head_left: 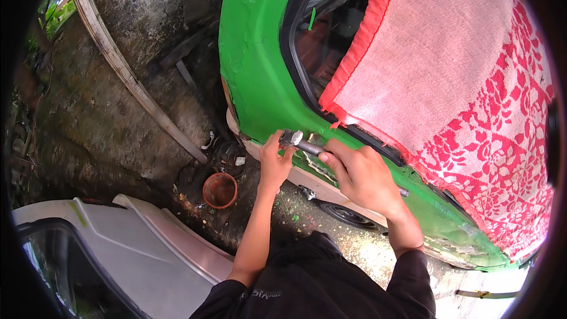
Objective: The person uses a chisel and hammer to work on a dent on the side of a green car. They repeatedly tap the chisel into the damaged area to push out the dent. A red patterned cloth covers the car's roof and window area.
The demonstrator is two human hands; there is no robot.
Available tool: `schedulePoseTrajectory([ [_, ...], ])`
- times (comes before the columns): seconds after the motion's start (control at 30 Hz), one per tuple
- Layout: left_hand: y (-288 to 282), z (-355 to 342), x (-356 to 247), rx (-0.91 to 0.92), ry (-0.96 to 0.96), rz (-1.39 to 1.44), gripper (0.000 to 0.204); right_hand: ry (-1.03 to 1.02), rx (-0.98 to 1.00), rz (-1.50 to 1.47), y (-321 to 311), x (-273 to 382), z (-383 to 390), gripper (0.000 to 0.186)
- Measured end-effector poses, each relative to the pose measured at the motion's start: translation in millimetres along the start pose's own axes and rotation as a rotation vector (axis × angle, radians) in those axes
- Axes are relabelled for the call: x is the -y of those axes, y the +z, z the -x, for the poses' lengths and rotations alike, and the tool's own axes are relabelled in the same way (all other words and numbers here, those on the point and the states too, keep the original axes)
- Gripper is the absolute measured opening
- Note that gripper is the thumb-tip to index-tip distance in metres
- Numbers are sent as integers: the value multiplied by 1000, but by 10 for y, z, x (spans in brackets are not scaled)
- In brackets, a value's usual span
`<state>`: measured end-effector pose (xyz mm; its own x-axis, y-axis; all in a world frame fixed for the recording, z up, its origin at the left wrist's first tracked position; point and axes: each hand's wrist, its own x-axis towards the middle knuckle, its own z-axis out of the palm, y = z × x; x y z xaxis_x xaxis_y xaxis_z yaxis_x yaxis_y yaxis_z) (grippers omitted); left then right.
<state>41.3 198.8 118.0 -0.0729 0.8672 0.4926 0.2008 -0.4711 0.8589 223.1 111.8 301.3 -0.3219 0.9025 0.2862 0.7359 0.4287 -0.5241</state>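
Note:
My right hand (366,177) is wrapped round the grey handle of a hammer (311,147), whose end pokes out below the hand. The hammer's head points to the left, against or just above the fingers of my left hand (274,165). Those fingers are closed close to the body of a green car (254,77), and whatever they hold is hidden. Around both hands the green paint is broken, with pale, flaking patches along the car's lower side.
A red and pink floral towel (443,65) covers the car's rear window area. On the ground at left stands a brown round pot (220,191). A silver car (171,260) is behind on the left. A dark wheel (348,215) lies under the green car's side.

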Motion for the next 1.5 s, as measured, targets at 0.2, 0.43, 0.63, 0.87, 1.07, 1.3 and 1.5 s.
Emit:
schedulePoseTrajectory([
  [0.2, -62, -108, 65, 25, 65, -3, 43, 42, 26, 22, 63, -49, -64, 20],
  [0.43, -70, -159, 40, 36, -19, 33, 32, 20, 11, 116, 32, -26, -122, 21],
  [0.63, -91, -121, 47, 12, -10, 47, 30, -14, 33, 74, 18, -24, -136, 24],
  [0.87, -111, -80, 1, 8, 36, 50, 30, -43, 43, 83, 20, -34, -143, 20],
  [1.07, -114, -54, 120, -25, 43, 60, 29, -63, 48, 46, -1, 60, -67, 20],
  [1.3, -65, -66, 63, -56, 9, 67, 19, -54, 34, 8, 59, -10, -31, 22],
  [1.5, -67, -83, 67, -49, 120, -34, 16, -66, 31, -29, 43, 22, -37, 21],
])
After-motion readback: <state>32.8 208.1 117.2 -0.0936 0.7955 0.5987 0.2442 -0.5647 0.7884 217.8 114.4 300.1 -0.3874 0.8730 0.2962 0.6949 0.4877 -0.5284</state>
